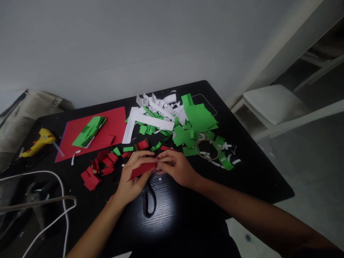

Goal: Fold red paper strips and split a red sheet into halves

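Both hands meet over the middle of a black table [255, 175]. My left hand [133, 179] grips a red paper strip [142, 169] from below, fingers curled round it. My right hand [174, 166] pinches the same strip at its right end. Black-handled scissors [149, 200] lie on the table just under and in front of my hands. A heap of small red paper pieces [99, 168] lies to the left of my left hand.
A red sheet [113, 125] with folded green paper [90, 132] lies at the back left, and a yellow glue gun [39, 141] left of it. White strips [150, 118], green scraps [196, 122] and a tape ring [207, 148] crowd the back. White cable [63, 204] loops front left. A white chair [271, 104] stands right.
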{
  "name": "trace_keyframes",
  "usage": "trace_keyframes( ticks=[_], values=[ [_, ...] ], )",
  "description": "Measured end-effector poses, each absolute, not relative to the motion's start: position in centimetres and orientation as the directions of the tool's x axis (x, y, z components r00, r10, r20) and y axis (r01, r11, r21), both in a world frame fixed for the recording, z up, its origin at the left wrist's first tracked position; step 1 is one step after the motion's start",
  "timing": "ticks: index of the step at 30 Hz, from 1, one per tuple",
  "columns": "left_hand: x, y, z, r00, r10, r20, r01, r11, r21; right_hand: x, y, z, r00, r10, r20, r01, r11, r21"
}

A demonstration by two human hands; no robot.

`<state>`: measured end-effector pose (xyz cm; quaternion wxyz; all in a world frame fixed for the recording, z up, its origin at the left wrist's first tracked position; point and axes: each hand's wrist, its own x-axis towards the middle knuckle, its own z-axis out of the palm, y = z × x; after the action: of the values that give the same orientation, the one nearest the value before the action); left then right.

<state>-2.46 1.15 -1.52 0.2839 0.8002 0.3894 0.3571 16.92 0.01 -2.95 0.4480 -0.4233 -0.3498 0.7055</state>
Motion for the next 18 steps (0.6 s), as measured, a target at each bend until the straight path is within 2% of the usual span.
trace_keyframes(
  ticks=[4,12,18],
  values=[
    [-2.5,1.1,-1.4,0.436,0.838,0.326,0.465,-0.521,0.716,17.0,0.1,-2.9,-0.236,0.932,-0.275,-0.312,-0.341,-0.887],
    [-2.7,1.3,-0.6,0.517,0.798,0.308,0.414,-0.549,0.727,17.1,0.2,-3.1,-0.226,0.945,-0.238,-0.288,-0.298,-0.910],
    [-2.6,1.2,-0.9,0.471,0.829,0.301,0.452,-0.520,0.725,17.1,0.1,-3.0,-0.222,0.953,-0.208,-0.273,-0.266,-0.925]
  ],
)
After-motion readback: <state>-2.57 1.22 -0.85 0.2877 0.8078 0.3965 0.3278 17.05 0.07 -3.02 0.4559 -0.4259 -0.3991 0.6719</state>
